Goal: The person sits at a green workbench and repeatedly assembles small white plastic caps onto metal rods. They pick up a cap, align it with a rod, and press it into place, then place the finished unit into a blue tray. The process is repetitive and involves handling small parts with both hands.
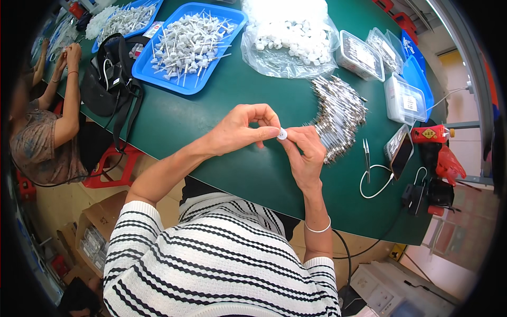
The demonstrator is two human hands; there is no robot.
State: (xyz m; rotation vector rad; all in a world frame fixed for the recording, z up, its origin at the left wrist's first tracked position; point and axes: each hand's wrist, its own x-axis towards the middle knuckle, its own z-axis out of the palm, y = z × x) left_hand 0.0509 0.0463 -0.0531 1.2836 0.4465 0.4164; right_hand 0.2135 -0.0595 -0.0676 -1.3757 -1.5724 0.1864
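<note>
Above the near edge of the green desk [222, 111], the left hand [240, 129] and right hand [306, 153] both pinch a small white round cap [282, 134] between fingertips, just beside a heap of metal pins [338, 116]; a blue tray [158, 74] sits toward the far edge.

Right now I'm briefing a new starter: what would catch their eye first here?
At the centre, the left hand and right hand pinch a small white cap above the green table. Just right lies a heap of metal pins; at the back, a blue tray of white parts.
</note>
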